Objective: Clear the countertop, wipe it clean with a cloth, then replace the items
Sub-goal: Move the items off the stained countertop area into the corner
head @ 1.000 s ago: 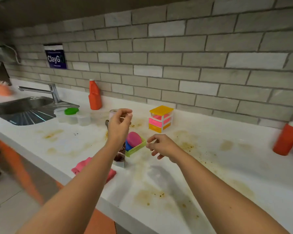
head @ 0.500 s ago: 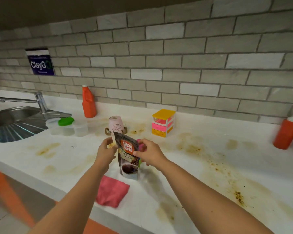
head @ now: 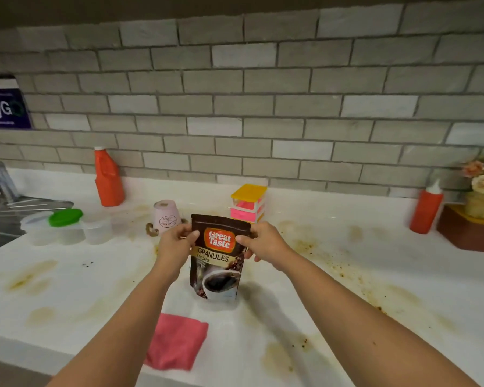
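- Coffee pouch (head: 218, 255) now stands upright with its label facing the camera, near the front edge of the worktop (head: 67, 289) and just behind the pink cloth (head: 176, 342). Half a second ago it leaned.
- Left hand (head: 173, 244), raised a second ago, has come down, and its grip pinches the pouch's top corner on that side.
- Right hand (head: 266, 241) has closed in too, its grip pinching the opposite top corner.
- Whether the pouch's base rests on the worktop or is just lifted, I cannot tell.
- Clearing looks barely begun: the pink cup (head: 165, 216), drawer box (head: 248, 203) and orange bottle (head: 108, 177) sit where they were towards the back edge, and the stains are unwiped. The pouch is probably the first item to go.
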A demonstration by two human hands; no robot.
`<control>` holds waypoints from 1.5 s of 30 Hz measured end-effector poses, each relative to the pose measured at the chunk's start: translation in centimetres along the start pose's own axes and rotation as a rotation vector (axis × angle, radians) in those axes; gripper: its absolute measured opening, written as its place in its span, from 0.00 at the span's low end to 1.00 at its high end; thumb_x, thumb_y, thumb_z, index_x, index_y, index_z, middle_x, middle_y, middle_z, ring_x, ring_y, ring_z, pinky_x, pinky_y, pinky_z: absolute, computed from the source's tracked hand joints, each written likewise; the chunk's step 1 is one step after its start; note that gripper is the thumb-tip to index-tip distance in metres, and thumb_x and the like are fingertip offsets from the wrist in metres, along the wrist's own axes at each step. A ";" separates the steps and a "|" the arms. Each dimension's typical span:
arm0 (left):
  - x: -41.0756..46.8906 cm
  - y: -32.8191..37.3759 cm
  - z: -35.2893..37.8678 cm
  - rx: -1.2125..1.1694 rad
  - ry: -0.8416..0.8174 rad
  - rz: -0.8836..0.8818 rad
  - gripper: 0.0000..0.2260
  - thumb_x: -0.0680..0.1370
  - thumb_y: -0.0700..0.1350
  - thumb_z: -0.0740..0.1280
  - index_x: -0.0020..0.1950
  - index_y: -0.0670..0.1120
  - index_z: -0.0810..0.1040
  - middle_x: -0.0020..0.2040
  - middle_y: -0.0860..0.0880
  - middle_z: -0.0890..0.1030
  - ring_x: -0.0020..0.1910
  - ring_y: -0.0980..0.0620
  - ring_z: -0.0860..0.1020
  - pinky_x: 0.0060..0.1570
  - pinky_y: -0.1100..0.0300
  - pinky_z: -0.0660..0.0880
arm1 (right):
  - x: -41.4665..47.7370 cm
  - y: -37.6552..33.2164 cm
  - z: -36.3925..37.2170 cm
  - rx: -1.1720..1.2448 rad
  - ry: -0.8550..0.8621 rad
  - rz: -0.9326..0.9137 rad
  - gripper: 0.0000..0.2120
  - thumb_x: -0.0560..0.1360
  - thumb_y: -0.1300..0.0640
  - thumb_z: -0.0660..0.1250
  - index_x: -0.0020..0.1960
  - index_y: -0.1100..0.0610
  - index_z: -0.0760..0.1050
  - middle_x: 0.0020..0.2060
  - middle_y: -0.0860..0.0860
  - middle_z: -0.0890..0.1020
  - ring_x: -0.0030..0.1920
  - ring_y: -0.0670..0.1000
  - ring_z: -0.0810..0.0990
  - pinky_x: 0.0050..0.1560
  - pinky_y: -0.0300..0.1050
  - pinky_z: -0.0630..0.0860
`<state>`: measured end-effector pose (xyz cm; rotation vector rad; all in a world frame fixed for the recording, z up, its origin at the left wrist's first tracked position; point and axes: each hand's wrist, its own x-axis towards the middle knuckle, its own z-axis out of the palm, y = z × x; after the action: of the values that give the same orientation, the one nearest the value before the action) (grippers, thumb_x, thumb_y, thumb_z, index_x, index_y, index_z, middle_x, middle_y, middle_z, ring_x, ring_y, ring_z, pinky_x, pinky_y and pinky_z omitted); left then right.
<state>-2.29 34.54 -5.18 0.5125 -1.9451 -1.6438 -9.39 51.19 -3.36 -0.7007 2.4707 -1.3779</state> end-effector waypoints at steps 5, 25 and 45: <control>0.4 1.8 3.4 -0.065 -0.092 0.050 0.06 0.78 0.32 0.61 0.50 0.37 0.76 0.35 0.48 0.77 0.24 0.64 0.75 0.23 0.74 0.68 | -0.4 0.5 -3.7 0.003 0.106 0.046 0.11 0.77 0.59 0.64 0.57 0.61 0.77 0.44 0.59 0.83 0.30 0.48 0.76 0.28 0.39 0.70; -2.1 4.5 26.1 -0.087 -0.437 0.092 0.05 0.77 0.34 0.64 0.50 0.38 0.79 0.37 0.47 0.79 0.34 0.54 0.75 0.32 0.70 0.76 | -7.2 10.2 -22.5 -0.025 0.463 0.214 0.11 0.77 0.60 0.64 0.58 0.60 0.77 0.35 0.51 0.80 0.30 0.48 0.76 0.27 0.37 0.73; -9.7 7.7 55.1 -0.218 -0.584 0.019 0.02 0.75 0.33 0.66 0.45 0.39 0.76 0.36 0.44 0.80 0.31 0.55 0.80 0.34 0.67 0.79 | -11.1 25.7 -46.3 -0.029 0.729 0.288 0.15 0.79 0.55 0.62 0.63 0.59 0.71 0.52 0.54 0.79 0.52 0.57 0.81 0.54 0.56 0.79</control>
<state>-28.37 84.58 -5.38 -0.0894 -2.1006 -2.1299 -26.67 102.40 -0.73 0.2160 2.9505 -1.6875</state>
